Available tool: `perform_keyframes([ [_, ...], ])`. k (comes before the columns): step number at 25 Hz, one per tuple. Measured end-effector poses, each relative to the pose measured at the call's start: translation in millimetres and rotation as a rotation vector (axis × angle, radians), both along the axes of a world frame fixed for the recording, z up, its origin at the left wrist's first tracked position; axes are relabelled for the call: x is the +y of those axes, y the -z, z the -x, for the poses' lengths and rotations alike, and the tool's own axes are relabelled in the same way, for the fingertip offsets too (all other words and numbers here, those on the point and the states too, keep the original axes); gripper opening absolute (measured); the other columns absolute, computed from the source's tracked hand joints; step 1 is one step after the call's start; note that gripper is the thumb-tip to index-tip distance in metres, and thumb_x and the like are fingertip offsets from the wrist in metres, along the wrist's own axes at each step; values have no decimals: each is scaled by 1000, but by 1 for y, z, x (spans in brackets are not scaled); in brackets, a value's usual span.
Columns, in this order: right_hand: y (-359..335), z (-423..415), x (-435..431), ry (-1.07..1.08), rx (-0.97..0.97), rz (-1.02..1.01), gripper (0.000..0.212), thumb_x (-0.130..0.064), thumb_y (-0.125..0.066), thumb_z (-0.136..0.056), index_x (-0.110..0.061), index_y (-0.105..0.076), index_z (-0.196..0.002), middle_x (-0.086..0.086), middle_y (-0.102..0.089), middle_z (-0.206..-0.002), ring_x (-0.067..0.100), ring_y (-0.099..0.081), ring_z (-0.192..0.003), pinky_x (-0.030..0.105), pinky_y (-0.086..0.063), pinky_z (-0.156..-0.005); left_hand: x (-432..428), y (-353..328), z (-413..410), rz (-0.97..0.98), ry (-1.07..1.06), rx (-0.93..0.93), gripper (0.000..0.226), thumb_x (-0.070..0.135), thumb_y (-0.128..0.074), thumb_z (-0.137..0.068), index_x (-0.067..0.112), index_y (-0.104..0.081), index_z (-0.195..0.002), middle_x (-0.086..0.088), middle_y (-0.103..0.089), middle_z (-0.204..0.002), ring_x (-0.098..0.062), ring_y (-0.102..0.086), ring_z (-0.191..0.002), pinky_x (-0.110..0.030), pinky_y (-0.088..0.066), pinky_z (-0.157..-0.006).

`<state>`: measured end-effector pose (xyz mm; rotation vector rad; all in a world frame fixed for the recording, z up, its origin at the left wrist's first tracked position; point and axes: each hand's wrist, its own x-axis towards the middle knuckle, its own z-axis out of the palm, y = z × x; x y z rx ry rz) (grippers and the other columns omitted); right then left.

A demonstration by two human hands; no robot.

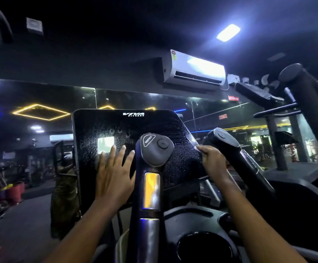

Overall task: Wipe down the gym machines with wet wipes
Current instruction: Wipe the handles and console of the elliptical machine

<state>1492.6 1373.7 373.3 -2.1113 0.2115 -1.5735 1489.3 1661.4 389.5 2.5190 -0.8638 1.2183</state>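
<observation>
Head view of an exercise machine during cleaning. Far left: a mirror wall (40, 95) reflecting yellow and blue light strips.

Centre left: the machine's dark screen (89, 133), tilted toward the person and marked VIVA FITNESS at its top edge. Fine droplets cover its right half, which suggests that part is already wiped. The left half looks drier.

The left hand (114, 171) lies flat on the screen's lower middle, fingers straight and spread, pressing the glass. A flat palm spreads pressure evenly over a broad surface. A wet wipe is presumably under this palm, but none can be made out.

Centre: the near handle (154, 149), its knobbed cap standing in front of the screen between the two hands.

Right of it: the right hand (213, 162) clasps the screen's right edge, fingers curled round it, probably to steady the panel against the left hand's push. Behind this hand rises the second handle (228, 141), untouched.

Upper right: a white air conditioner (194, 71) on the wall.

Judged stage: screen partly done; handles remain.
</observation>
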Motion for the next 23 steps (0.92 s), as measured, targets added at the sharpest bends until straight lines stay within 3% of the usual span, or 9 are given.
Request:
perform_keyframes([
  [2,-37,-27,-8,15,80,72,37,-4,-44,-90,-13,-63,-121,6,-60,-125,20,-54,-117,18,-34,-93,2,14,-10,-47,-78,0,61,32,-23,-94,-4,-71,-102,-29,-65,-108,-51,-61,-101,-74,-44,-78],
  [4,-52,-49,-10,38,198,148,34,-20,-42,-94,-22,-61,-122,1,-59,-127,17,-52,-118,22,-37,-93,6,23,-18,-108,-130,-2,81,42,0,-102,3,-72,-104,-25,-65,-113,-47,-61,-105,-67,-44,-88],
  [7,-46,-52,-5,15,147,225,43,5,-48,-83,-15,-66,-117,1,-62,-123,17,-55,-116,25,-38,-98,7,26,-23,-154,-154,-18,91,48,9,-98,6,-71,-110,-24,-62,-120,-46,-58,-112,-58,-27,-98],
  [10,-20,-34,-6,7,45,218,56,19,-46,-67,-11,-71,-108,3,-67,-115,17,-61,-108,12,-33,-94,7,24,-21,-136,-156,-10,92,48,10,-98,5,-69,-114,-24,-62,-121,-46,-56,-114,-56,-23,-98],
  [15,47,13,-4,-26,73,288,54,21,-58,-61,-13,-74,-99,3,-71,-104,14,-65,-98,3,-31,-92,7,25,-16,-61,-119,-6,89,46,11,-98,3,-64,-119,-25,-59,-125,-46,-53,-119,-65,-34,-101],
  [17,62,31,-1,3,128,281,48,18,-61,-62,-15,-75,-94,1,-73,-98,16,-68,-92,7,-35,-88,6,24,-13,-45,-118,-15,71,42,-9,-96,3,-64,-119,-26,-58,-126,-46,-51,-122,-66,-34,-101],
  [19,47,38,4,21,155,210,37,12,-60,-71,-14,-76,-93,2,-73,-98,17,-68,-94,15,-40,-88,6,24,-12,-58,-124,-1,64,38,-22,-88,1,-66,-116,-26,-60,-123,-46,-53,-118,-67,-38,-96],
  [21,11,29,15,8,88,140,32,6,-57,-79,-12,-74,-99,5,-71,-103,19,-65,-100,18,-40,-87,6,24,-15,-60,-117,-34,65,37,-18,-93,1,-67,-114,-27,-61,-121,-47,-55,-116,-68,-39,-94],
  [23,-28,4,21,22,69,114,30,3,-55,-84,-10,-71,-106,9,-68,-110,23,-62,-105,21,-40,-84,5,22,-16,-50,-101,-72,74,44,-7,-91,4,-60,-125,-25,-53,-132,-45,-45,-127,-65,-30,-105],
])
